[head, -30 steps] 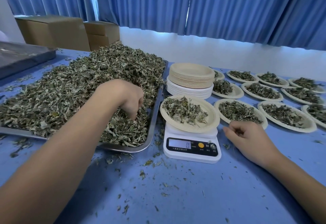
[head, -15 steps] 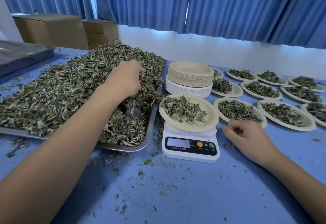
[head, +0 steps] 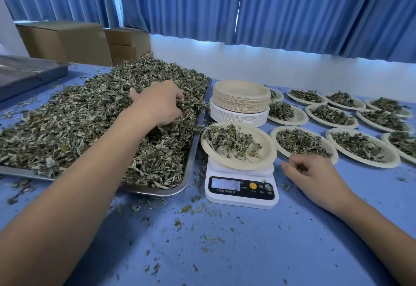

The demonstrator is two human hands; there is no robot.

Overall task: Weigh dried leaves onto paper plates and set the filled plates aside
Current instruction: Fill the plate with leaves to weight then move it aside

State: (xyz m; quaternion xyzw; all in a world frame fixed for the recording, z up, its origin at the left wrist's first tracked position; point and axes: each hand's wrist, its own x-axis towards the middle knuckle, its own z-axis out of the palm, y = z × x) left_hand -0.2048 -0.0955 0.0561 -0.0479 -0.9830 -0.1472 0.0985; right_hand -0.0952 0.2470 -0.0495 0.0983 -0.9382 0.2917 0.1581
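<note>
On the tabletop (head: pixel 225 252): a metal tray (head: pixel 191 161) heaped with dried leaves (head: pixel 78 123); just right of it, a scale (head: pixel 242 193) bearing a paper plate (head: pixel 267 150) with some leaves.
Left hand (head: pixel 157 103): at the heap's right end, grip closed, fingers curled around a clump of leaves.
Right hand (head: pixel 315 175): resting on the tabletop just right of the scale, grip loosely curled, holding nothing.
Filled plates (head: pixel 391 161): in rows further right.

Herb-weighing workroom: scale (head: pixel 240 186), leaf tray (head: pixel 191 162)
</note>
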